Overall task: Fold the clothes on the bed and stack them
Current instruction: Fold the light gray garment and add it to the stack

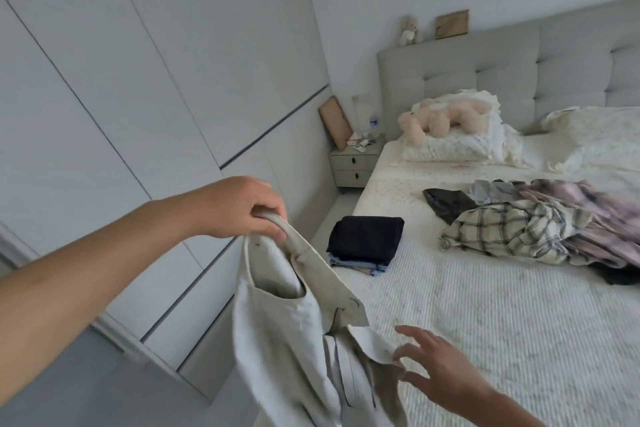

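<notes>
Bed bears folded stack, unfolded clothes, pillows.

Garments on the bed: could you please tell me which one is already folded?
The dark navy garment topping the small stack near the bed's left edge; the plaid shirt and others lie crumpled.

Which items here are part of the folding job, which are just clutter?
Job: beige garment gripped by left hand; right hand reaching for it; folded stack; unfolded pile.
Clutter: teddy bear, pillows, nightstand, cardboard box.
</notes>
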